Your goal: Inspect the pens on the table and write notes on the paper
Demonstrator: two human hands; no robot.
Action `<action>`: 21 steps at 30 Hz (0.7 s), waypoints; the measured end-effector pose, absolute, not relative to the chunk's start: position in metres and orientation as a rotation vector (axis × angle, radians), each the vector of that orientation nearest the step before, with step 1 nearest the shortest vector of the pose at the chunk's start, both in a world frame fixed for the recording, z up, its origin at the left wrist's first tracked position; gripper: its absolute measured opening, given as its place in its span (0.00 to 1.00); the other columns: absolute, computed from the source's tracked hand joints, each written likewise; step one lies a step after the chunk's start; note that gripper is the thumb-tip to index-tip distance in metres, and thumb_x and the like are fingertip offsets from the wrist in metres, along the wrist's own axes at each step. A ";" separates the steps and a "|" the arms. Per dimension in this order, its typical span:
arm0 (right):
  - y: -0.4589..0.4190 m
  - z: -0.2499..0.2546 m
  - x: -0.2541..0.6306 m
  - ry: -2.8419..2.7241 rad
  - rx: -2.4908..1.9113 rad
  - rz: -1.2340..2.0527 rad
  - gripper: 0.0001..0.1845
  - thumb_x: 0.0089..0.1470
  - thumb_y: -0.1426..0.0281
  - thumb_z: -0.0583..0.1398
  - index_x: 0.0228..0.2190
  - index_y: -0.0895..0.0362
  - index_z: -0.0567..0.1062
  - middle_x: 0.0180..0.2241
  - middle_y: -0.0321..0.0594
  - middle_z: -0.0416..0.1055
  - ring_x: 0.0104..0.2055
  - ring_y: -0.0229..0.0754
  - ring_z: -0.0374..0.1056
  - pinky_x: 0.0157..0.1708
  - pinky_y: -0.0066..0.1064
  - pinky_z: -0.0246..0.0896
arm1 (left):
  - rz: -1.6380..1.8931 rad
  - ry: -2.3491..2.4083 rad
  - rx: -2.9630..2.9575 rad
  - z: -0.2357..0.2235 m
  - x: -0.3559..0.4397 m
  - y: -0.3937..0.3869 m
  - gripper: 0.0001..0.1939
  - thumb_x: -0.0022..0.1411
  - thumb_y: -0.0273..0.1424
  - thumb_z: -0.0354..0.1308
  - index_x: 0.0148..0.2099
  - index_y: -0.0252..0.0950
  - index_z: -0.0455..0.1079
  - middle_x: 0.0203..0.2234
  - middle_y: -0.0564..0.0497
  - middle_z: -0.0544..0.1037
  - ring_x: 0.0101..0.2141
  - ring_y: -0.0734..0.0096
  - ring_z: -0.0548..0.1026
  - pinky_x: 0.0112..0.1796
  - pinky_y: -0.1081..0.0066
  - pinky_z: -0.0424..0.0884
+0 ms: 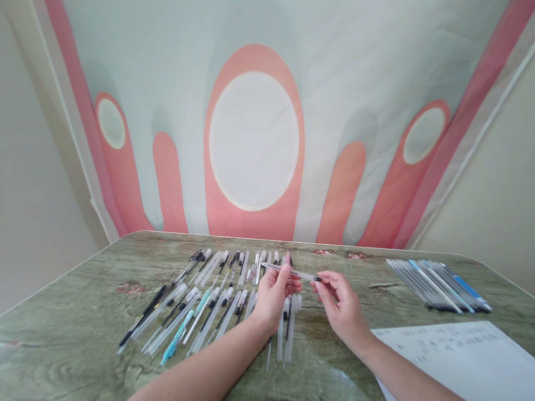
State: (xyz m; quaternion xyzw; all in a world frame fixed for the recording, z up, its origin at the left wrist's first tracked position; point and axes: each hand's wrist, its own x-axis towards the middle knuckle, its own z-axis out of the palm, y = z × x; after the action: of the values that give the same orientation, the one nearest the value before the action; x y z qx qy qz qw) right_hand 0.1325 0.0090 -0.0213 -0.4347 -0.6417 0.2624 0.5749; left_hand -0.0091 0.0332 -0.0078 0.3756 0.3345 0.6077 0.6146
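Observation:
Between my two hands a clear-barrelled pen with a dark end lies almost level above the table. My left hand grips it near its pointed left end, thumb on top. The fingertips of my right hand pinch its dark right end. Beneath and left of my hands lie two rows of disassembled pen parts: clear barrels, caps and dark refills. A turquoise pen lies among the front row. My left hand and forearm hide part of these rows.
At the right back a neat group of pens lies side by side, some blue. In front of it rests a white sheet of paper with handwriting, partly under my right forearm. The wood-patterned table ends at a patterned backdrop.

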 end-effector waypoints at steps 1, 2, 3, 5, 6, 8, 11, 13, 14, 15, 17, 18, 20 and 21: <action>0.009 -0.021 0.133 -1.505 -1.019 0.611 0.12 0.52 0.64 0.54 0.38 0.55 0.64 0.33 0.42 0.70 0.34 0.41 0.68 0.32 0.32 0.64 | 1.396 0.770 0.865 -0.007 -0.009 0.033 0.18 0.48 0.42 0.57 0.32 0.30 0.65 0.23 0.49 0.73 0.23 0.76 0.70 0.28 0.73 0.67; 0.009 -0.021 0.133 -1.503 -1.021 0.614 0.11 0.53 0.64 0.53 0.38 0.55 0.64 0.32 0.42 0.70 0.33 0.41 0.68 0.31 0.32 0.64 | 1.392 0.769 0.864 -0.007 -0.009 0.033 0.18 0.48 0.42 0.58 0.32 0.30 0.65 0.23 0.49 0.73 0.23 0.76 0.70 0.28 0.73 0.67; 0.010 -0.020 0.133 -1.498 -1.029 0.617 0.11 0.53 0.64 0.53 0.37 0.55 0.64 0.31 0.41 0.71 0.33 0.41 0.68 0.31 0.31 0.64 | 1.392 0.768 0.863 -0.006 -0.009 0.032 0.18 0.48 0.42 0.58 0.31 0.30 0.65 0.24 0.49 0.73 0.23 0.76 0.70 0.28 0.73 0.67; 0.009 -0.018 0.135 -1.501 -1.059 0.616 0.10 0.53 0.63 0.52 0.35 0.55 0.65 0.29 0.40 0.71 0.31 0.41 0.68 0.30 0.30 0.63 | 1.395 0.760 0.865 -0.005 -0.009 0.030 0.18 0.48 0.42 0.58 0.31 0.30 0.65 0.23 0.49 0.73 0.22 0.76 0.70 0.28 0.73 0.67; 0.008 -0.016 0.135 -1.516 -1.078 0.611 0.10 0.53 0.62 0.52 0.34 0.55 0.66 0.28 0.40 0.71 0.30 0.40 0.68 0.29 0.30 0.62 | 1.395 0.754 0.868 -0.005 -0.008 0.030 0.17 0.48 0.41 0.58 0.31 0.30 0.65 0.23 0.49 0.73 0.22 0.76 0.70 0.28 0.73 0.67; 0.007 -0.014 0.136 -1.561 -1.114 0.603 0.12 0.54 0.62 0.50 0.29 0.56 0.67 0.25 0.38 0.70 0.27 0.39 0.67 0.28 0.29 0.61 | 1.389 0.745 0.876 -0.004 -0.008 0.029 0.17 0.48 0.41 0.58 0.31 0.30 0.66 0.23 0.49 0.73 0.22 0.77 0.70 0.28 0.73 0.67; 0.006 -0.013 0.136 -1.590 -1.144 0.605 0.16 0.56 0.61 0.46 0.24 0.56 0.66 0.22 0.37 0.68 0.23 0.37 0.64 0.27 0.28 0.59 | 1.387 0.746 0.872 -0.004 -0.008 0.029 0.17 0.48 0.41 0.58 0.31 0.30 0.66 0.23 0.50 0.72 0.22 0.77 0.70 0.28 0.73 0.67; 0.006 -0.014 0.136 -1.578 -1.147 0.620 0.14 0.56 0.62 0.46 0.28 0.56 0.65 0.24 0.37 0.67 0.23 0.37 0.63 0.26 0.28 0.58 | 1.403 0.747 0.857 -0.005 -0.008 0.029 0.17 0.48 0.41 0.58 0.31 0.30 0.65 0.23 0.50 0.72 0.22 0.77 0.70 0.29 0.73 0.67; 0.006 -0.014 0.135 -1.572 -1.148 0.627 0.13 0.56 0.62 0.47 0.31 0.55 0.65 0.25 0.37 0.67 0.23 0.37 0.63 0.26 0.28 0.58 | 1.410 0.745 0.852 -0.005 -0.008 0.030 0.17 0.49 0.41 0.58 0.32 0.30 0.65 0.23 0.50 0.72 0.22 0.77 0.70 0.29 0.73 0.67; 0.006 -0.014 0.135 -1.569 -1.150 0.631 0.11 0.56 0.62 0.47 0.33 0.55 0.64 0.26 0.37 0.67 0.24 0.37 0.63 0.26 0.28 0.58 | 1.416 0.744 0.850 -0.005 -0.008 0.030 0.16 0.49 0.40 0.57 0.32 0.30 0.65 0.23 0.50 0.72 0.22 0.77 0.70 0.29 0.73 0.67; 0.006 -0.013 0.134 -1.575 -1.161 0.620 0.10 0.56 0.62 0.48 0.35 0.55 0.62 0.27 0.37 0.67 0.24 0.37 0.63 0.26 0.28 0.58 | 1.416 0.739 0.864 -0.005 -0.009 0.030 0.16 0.50 0.40 0.57 0.33 0.30 0.65 0.23 0.50 0.72 0.23 0.77 0.70 0.29 0.73 0.67; 0.005 -0.012 0.134 -1.588 -1.168 0.603 0.10 0.56 0.62 0.48 0.34 0.55 0.62 0.26 0.36 0.67 0.24 0.37 0.63 0.26 0.28 0.57 | 1.411 0.737 0.875 -0.005 -0.009 0.030 0.16 0.50 0.40 0.57 0.34 0.30 0.65 0.24 0.49 0.72 0.23 0.76 0.70 0.29 0.73 0.67; 0.005 -0.010 0.135 -1.628 -1.174 0.567 0.11 0.56 0.62 0.47 0.31 0.55 0.63 0.25 0.36 0.66 0.24 0.37 0.62 0.26 0.28 0.57 | 1.407 0.738 0.893 -0.004 -0.009 0.030 0.16 0.50 0.40 0.57 0.35 0.30 0.65 0.24 0.49 0.72 0.23 0.76 0.70 0.28 0.73 0.67; 0.005 -0.010 0.136 -1.649 -1.174 0.557 0.12 0.56 0.62 0.47 0.29 0.55 0.64 0.23 0.35 0.65 0.23 0.36 0.61 0.26 0.28 0.56 | 1.407 0.739 0.900 -0.004 -0.009 0.030 0.17 0.50 0.40 0.57 0.35 0.30 0.64 0.24 0.49 0.72 0.23 0.76 0.70 0.28 0.73 0.67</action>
State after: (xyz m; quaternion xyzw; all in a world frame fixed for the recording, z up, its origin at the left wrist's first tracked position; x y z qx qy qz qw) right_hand 0.1356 0.0052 -0.0097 -0.4850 -0.6812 0.2303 0.4978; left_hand -0.0089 0.0297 -0.0044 0.3902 0.3204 0.6097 0.6110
